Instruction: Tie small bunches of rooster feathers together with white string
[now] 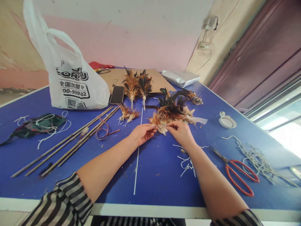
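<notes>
At the near edge of a pile of brown, black and cream feathers (172,108), both hands are pinched. My left hand (144,133) has thumb and index finger closed on pale feathers (161,127). Facing it, my right hand (180,131) pinches at the other side of the same feathers. The fingertips partly cover what they grip. Two tied feather bundles (131,84) stand out behind, lying with their stems toward me. Left of the pile are two small feather tufts (129,115) with string ends.
Scissors with red handles (242,175) and loose string (257,160) lie at right, near a roll of white tape (227,121). Thin sticks (68,144), dark cloth (42,124), a white plastic bag (75,75) and a phone (117,95) occupy the left. Cardboard (160,80) lies behind.
</notes>
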The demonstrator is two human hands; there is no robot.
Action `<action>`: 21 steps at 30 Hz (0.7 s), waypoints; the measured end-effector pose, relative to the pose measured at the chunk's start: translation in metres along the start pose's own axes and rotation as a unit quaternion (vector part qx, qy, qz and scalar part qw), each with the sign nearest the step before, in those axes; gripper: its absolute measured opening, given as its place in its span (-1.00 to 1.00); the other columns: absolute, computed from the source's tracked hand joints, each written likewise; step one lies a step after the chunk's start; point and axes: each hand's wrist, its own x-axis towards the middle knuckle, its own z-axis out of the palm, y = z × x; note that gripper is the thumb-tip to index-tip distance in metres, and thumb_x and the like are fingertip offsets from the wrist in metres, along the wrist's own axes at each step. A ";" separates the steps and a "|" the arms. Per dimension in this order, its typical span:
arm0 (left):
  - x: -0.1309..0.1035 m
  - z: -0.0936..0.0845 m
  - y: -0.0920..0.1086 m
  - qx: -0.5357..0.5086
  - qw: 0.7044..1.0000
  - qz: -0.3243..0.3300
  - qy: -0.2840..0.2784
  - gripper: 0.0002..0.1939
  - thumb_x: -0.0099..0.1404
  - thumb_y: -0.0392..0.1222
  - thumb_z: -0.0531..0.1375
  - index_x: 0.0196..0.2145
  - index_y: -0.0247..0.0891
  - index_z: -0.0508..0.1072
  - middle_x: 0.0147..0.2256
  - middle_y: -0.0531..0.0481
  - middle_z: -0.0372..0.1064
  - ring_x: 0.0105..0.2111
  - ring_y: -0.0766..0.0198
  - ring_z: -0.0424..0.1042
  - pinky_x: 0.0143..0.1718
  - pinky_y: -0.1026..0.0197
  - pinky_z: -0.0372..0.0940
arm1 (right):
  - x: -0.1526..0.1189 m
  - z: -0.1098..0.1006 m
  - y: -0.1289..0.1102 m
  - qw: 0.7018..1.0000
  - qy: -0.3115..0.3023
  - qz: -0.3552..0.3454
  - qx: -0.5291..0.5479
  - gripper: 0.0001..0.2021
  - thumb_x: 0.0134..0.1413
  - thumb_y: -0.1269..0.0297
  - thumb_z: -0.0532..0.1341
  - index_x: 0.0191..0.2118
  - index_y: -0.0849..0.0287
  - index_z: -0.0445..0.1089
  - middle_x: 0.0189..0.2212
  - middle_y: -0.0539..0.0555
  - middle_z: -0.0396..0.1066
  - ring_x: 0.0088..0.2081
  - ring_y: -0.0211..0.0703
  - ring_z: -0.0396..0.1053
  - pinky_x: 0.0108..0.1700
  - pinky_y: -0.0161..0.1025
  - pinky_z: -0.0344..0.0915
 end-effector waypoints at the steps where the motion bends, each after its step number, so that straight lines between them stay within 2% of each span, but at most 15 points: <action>1: 0.001 0.000 0.001 0.004 1.000 0.004 0.010 -0.95 0.09 -0.45 0.17 -0.43 -0.45 0.43 -0.44 -0.09 0.41 -0.54 0.42 0.38 -0.59 0.41 0.28 | 0.001 0.000 0.004 1.000 -0.006 0.014 -0.002 -0.88 -0.11 0.27 0.18 -0.43 0.14 0.45 -0.48 0.00 0.43 -0.45 -0.24 0.32 -0.37 -0.31 0.19; 5: 0.001 -0.001 0.002 0.016 0.999 0.015 0.025 -0.96 0.08 -0.46 0.17 -0.45 -0.45 0.42 -0.46 -0.09 0.40 -0.56 0.43 0.37 -0.61 0.43 0.26 | 0.000 0.004 0.004 0.999 -0.045 0.008 -0.018 -0.87 -0.10 0.30 0.15 -0.45 0.13 0.45 -0.46 0.00 0.44 -0.41 -0.23 0.34 -0.33 -0.31 0.20; 10: 0.000 0.001 0.001 0.011 1.000 0.014 0.023 -0.95 0.09 -0.47 0.16 -0.47 -0.45 0.42 -0.48 -0.08 0.39 -0.59 0.44 0.36 -0.63 0.43 0.26 | -0.009 0.017 -0.016 0.994 -0.033 -0.004 -0.106 -0.84 -0.11 0.21 0.18 -0.39 0.14 0.43 -0.43 0.06 0.42 -0.40 -0.21 0.32 -0.37 -0.32 0.16; 13: 0.000 0.001 0.000 0.015 1.000 0.015 0.018 -0.96 0.07 -0.47 0.18 -0.48 -0.45 0.42 -0.49 -0.07 0.39 -0.59 0.45 0.36 -0.63 0.43 0.26 | -0.009 0.023 -0.019 0.993 -0.033 0.009 -0.116 -0.88 -0.12 0.25 0.17 -0.45 0.14 0.43 -0.47 0.05 0.40 -0.41 -0.21 0.30 -0.39 -0.33 0.13; 15: 0.000 0.000 0.000 0.013 1.000 0.017 0.013 -0.96 0.06 -0.47 0.19 -0.47 -0.45 0.42 -0.48 -0.07 0.40 -0.59 0.45 0.36 -0.63 0.44 0.26 | -0.007 0.024 -0.017 0.998 -0.034 0.039 -0.045 -0.86 -0.11 0.28 0.15 -0.51 0.16 0.43 -0.53 0.02 0.39 -0.45 -0.24 0.29 -0.41 -0.33 0.13; 17: 0.001 0.000 -0.001 0.012 1.000 0.016 0.010 -0.96 0.06 -0.47 0.20 -0.46 -0.45 0.42 -0.46 -0.10 0.41 -0.58 0.44 0.38 -0.61 0.44 0.27 | -0.004 0.022 -0.013 0.991 -0.036 0.104 0.075 -0.83 -0.11 0.22 0.16 -0.52 0.18 0.43 -0.62 -0.01 0.34 -0.55 -0.29 0.23 -0.48 -0.35 0.11; 19: 0.002 0.000 -0.002 0.016 1.000 0.012 0.004 -0.96 0.07 -0.46 0.19 -0.44 -0.46 0.42 -0.44 -0.14 0.43 -0.55 0.41 0.40 -0.59 0.43 0.29 | -0.002 0.019 -0.009 0.961 -0.050 0.182 0.203 -0.77 -0.14 0.13 0.18 -0.50 0.21 0.42 -0.72 -0.06 0.24 -0.66 -0.35 0.12 -0.59 -0.37 0.04; 21: 0.001 0.000 -0.004 0.021 1.000 0.007 -0.007 -0.96 0.07 -0.45 0.19 -0.43 -0.47 0.43 -0.41 -0.17 0.44 -0.52 0.38 0.43 -0.57 0.42 0.31 | -0.001 0.017 -0.007 0.922 -0.067 0.230 0.304 -0.74 -0.18 0.09 0.21 -0.48 0.22 0.39 -0.76 -0.11 0.17 -0.72 -0.40 0.04 -0.67 -0.39 -0.04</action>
